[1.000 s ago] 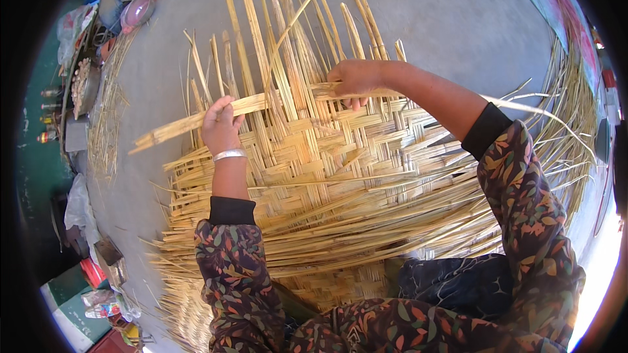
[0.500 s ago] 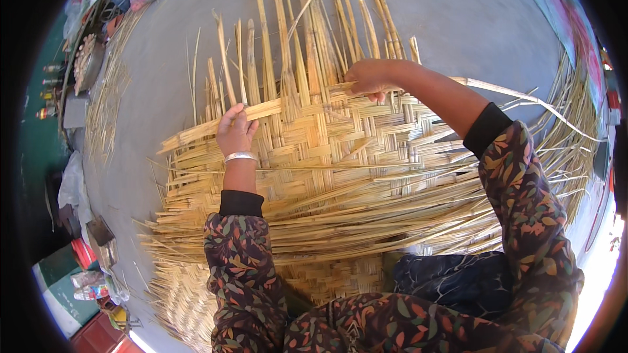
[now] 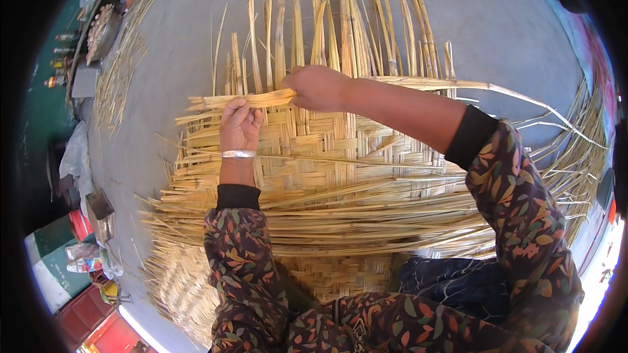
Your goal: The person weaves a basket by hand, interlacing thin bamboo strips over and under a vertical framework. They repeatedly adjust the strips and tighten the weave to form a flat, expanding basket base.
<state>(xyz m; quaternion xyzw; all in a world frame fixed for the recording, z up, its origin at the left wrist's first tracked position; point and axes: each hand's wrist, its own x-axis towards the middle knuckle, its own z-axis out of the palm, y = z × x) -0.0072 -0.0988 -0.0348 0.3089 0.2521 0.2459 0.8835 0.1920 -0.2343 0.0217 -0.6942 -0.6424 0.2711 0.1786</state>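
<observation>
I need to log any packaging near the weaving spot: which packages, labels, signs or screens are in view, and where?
Small bottles: far left edge, a short row with coloured caps.
Crumpled packets: lower left on the floor, pale with blue and red patches.
White plastic bag: left edge, wrinkled.
No signs or screens are visible.

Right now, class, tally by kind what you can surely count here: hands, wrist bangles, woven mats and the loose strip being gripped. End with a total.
Hands: 2, left hand and right hand
Silver bangle: 1
Woven mat: 1
Gripped strip: 1
Total: 5
</observation>
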